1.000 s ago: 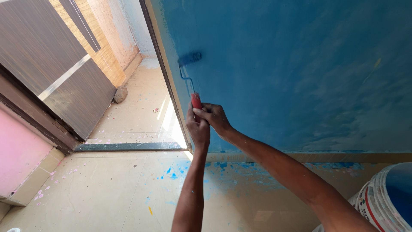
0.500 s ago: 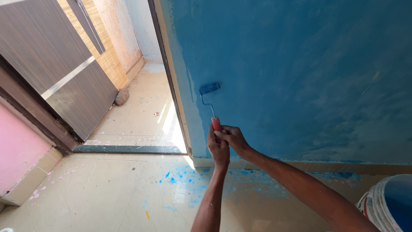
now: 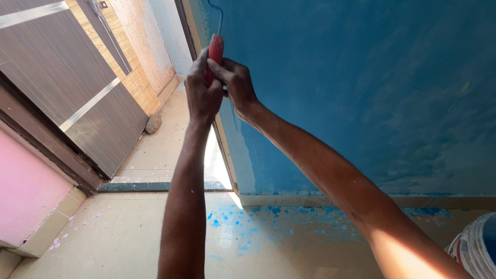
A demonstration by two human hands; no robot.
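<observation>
Both my hands up on the roller handle

Nearest, a white paint bucket (image 3: 478, 248) sits at my right on the blue-spattered floor (image 3: 258, 227). Farther up, my left hand (image 3: 202, 95) and right hand (image 3: 237, 85) are wrapped tight around the red roller handle (image 3: 215, 51), raised against the blue wall (image 3: 351, 93) beside the doorway; the roller head is out of view above.

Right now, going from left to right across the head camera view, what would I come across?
Pink wall → brown wooden door → left hand → red roller handle → right hand → blue painted wall → white paint bucket at the bottom right corner.
</observation>
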